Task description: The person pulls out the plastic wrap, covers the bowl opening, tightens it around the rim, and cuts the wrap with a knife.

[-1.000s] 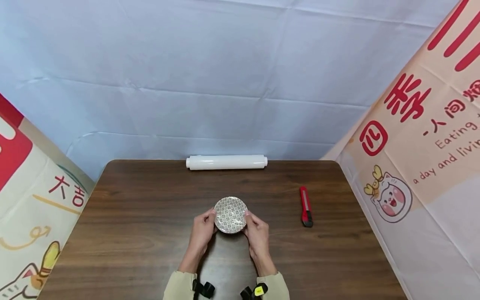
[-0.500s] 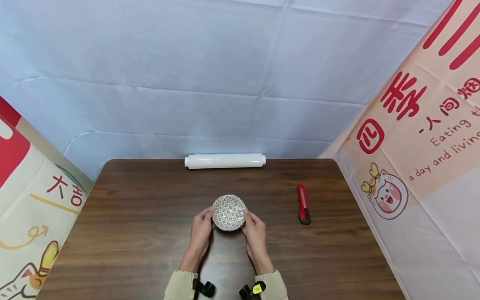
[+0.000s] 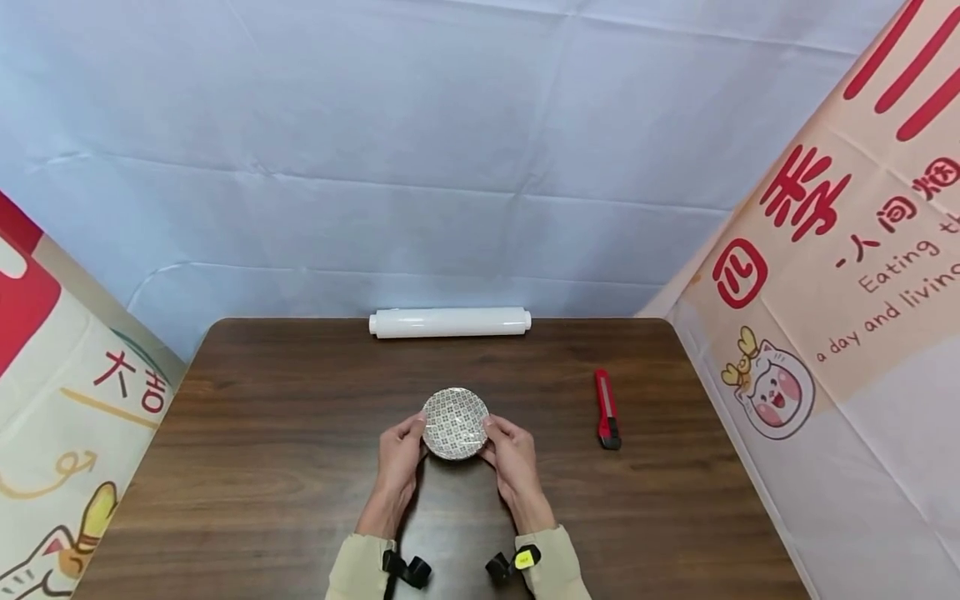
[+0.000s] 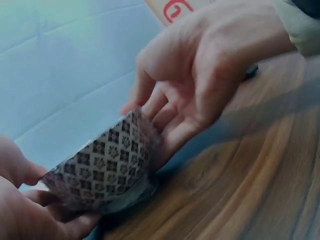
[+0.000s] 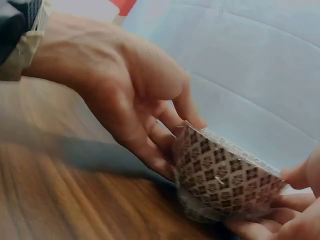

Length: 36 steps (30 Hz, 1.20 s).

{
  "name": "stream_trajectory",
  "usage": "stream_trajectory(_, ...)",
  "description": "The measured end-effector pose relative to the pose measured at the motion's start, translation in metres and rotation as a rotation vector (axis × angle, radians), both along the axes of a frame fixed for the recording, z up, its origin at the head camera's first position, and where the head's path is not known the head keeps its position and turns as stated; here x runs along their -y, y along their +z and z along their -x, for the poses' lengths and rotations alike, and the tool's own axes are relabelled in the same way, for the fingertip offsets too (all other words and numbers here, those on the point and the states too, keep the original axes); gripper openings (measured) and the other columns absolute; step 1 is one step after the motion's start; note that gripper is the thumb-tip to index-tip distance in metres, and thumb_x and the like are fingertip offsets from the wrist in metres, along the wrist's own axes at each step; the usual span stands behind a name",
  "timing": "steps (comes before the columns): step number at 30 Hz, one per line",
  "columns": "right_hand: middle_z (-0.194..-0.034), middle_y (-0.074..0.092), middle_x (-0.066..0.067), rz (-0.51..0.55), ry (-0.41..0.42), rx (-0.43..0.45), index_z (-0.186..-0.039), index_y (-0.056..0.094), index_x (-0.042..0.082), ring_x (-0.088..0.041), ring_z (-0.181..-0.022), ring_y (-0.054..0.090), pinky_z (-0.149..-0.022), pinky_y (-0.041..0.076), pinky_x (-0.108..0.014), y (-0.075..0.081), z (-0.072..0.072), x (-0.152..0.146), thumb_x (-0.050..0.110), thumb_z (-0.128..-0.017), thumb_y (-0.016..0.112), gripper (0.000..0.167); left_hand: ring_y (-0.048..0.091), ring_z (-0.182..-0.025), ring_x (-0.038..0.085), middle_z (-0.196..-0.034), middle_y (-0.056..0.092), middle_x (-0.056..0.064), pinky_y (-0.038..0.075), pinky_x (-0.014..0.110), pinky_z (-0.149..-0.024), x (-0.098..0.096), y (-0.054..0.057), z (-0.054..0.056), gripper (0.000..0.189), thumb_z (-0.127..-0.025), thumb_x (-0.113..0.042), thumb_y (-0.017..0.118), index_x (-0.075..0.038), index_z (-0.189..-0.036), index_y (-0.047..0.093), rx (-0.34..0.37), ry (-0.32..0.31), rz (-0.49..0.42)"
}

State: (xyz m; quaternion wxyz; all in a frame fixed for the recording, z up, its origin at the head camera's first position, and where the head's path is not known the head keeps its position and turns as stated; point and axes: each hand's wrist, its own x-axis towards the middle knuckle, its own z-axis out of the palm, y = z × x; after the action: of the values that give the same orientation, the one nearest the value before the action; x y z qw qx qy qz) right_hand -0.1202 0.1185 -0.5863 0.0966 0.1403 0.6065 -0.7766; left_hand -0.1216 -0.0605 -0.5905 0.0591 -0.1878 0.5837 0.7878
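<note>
A small bowl with a dark diamond-and-flower pattern is held between both hands near the middle of the table. Clear, shiny film covers it, and creases of film show round its base in the left wrist view. My left hand grips the left side, thumb at the rim and fingers beneath. On the opposite side my right hand holds it the same way, its thumb on the rim. From the right wrist, the bowl looks slightly tilted; whether its base touches the table I cannot tell.
A white roll of plastic film lies along the back edge of the brown wooden table. To the right lies a red utility knife. A pale cloth hangs behind, with printed cloths at both sides.
The head view has shifted slightly. Both hands keep their hold on the bowl, which has moved a little to the left. My right wrist has swung slightly outward.
</note>
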Motion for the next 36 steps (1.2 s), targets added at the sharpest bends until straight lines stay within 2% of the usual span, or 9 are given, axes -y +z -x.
stream_trajectory(6, -0.14, 0.063, -0.026, -0.098, 0.096, 0.028, -0.145, 0.054, -0.01, -0.016, -0.112, 0.069, -0.093, 0.06, -0.028, 0.008, 0.007, -0.011, 0.018, -0.109, 0.057, 0.045, 0.073, -0.1, 0.012, -0.139, 0.065, 0.028, 0.061, 0.02, -0.078, 0.013, 0.0, 0.004, 0.041, -0.105, -0.021, 0.066, 0.007, -0.134, 0.067, 0.027, -0.044, 0.075)
stream_trajectory(9, -0.141, 0.063, -0.025, -0.158, 0.088, 0.01, -0.143, 0.057, -0.008, -0.015, -0.115, 0.067, -0.096, 0.058, -0.026, 0.009, 0.008, -0.013, 0.018, -0.106, 0.061, 0.045, 0.074, -0.093, 0.012, -0.133, 0.069, 0.027, 0.063, 0.022, -0.078, 0.018, 0.0, 0.006, 0.046, -0.103, -0.027, 0.069, 0.01, -0.132, 0.067, 0.031, -0.091, 0.112)
stream_trajectory(14, -0.144, 0.06, -0.026, -0.061, 0.095, 0.014, -0.15, 0.048, -0.01, -0.015, -0.115, 0.067, -0.093, 0.059, -0.025, 0.004, 0.008, -0.01, 0.017, -0.109, 0.055, 0.049, 0.074, -0.097, 0.015, -0.129, 0.07, 0.028, 0.064, 0.025, -0.086, 0.021, 0.001, 0.006, 0.055, -0.107, -0.029, 0.063, 0.019, -0.135, 0.059, 0.043, -0.175, 0.105)
stream_trajectory(18, -0.144, 0.059, -0.028, 0.01, 0.094, 0.01, -0.152, 0.043, -0.012, -0.013, -0.11, 0.069, -0.089, 0.06, -0.025, 0.0, 0.009, -0.008, 0.015, -0.11, 0.051, 0.05, 0.071, -0.096, 0.011, -0.125, 0.071, 0.023, 0.062, 0.022, -0.086, 0.022, 0.004, 0.007, 0.053, -0.11, -0.028, 0.056, 0.019, -0.134, 0.059, 0.035, -0.222, 0.108)
stream_trajectory(26, -0.152, 0.052, -0.03, 0.01, 0.133, -0.005, -0.154, 0.04, -0.011, -0.013, -0.114, 0.065, -0.094, 0.057, -0.026, -0.002, 0.011, -0.011, 0.017, -0.111, 0.051, 0.053, 0.065, -0.08, 0.006, -0.099, 0.071, 0.004, 0.056, 0.017, -0.075, 0.023, 0.005, 0.013, 0.045, -0.11, -0.025, 0.056, 0.017, -0.125, 0.066, 0.043, -0.234, 0.138)
stream_trajectory(29, -0.151, 0.053, -0.027, 0.008, 0.15, 0.009, -0.153, 0.042, -0.009, -0.013, -0.116, 0.063, -0.097, 0.057, -0.028, -0.002, 0.01, -0.013, 0.018, -0.111, 0.051, 0.051, 0.067, -0.083, 0.005, -0.105, 0.074, 0.008, 0.058, 0.017, -0.075, 0.024, 0.003, 0.013, 0.048, -0.109, -0.026, 0.059, 0.017, -0.13, 0.064, 0.057, -0.213, 0.126)
stream_trajectory(31, -0.151, 0.053, -0.026, 0.02, 0.141, 0.032, -0.153, 0.044, -0.008, -0.016, -0.119, 0.063, -0.101, 0.056, -0.031, -0.002, 0.008, -0.012, 0.018, -0.111, 0.05, 0.049, 0.071, -0.096, 0.012, -0.121, 0.073, 0.019, 0.06, 0.019, -0.083, 0.024, 0.002, 0.013, 0.051, -0.109, -0.027, 0.059, 0.016, -0.137, 0.059, 0.067, -0.188, 0.089)
stream_trajectory(34, -0.152, 0.052, -0.027, 0.022, 0.104, 0.047, -0.151, 0.045, -0.008, -0.02, -0.126, 0.062, -0.104, 0.056, -0.035, 0.001, 0.002, -0.01, 0.02, -0.112, 0.05, 0.048, 0.068, -0.118, 0.02, -0.143, 0.062, 0.03, 0.06, 0.023, -0.095, 0.023, 0.002, 0.012, 0.053, -0.111, -0.029, 0.054, 0.013, -0.143, 0.054, 0.075, -0.128, 0.001)
stream_trajectory(36, -0.151, 0.052, -0.029, 0.004, 0.081, 0.052, -0.149, 0.046, -0.01, -0.023, -0.127, 0.062, -0.104, 0.057, -0.036, 0.005, -0.004, -0.009, 0.019, -0.112, 0.05, 0.047, 0.066, -0.123, 0.025, -0.148, 0.057, 0.032, 0.06, 0.029, -0.1, 0.023, 0.004, 0.008, 0.051, -0.113, -0.03, 0.05, 0.011, -0.143, 0.054, 0.087, -0.108, -0.02)
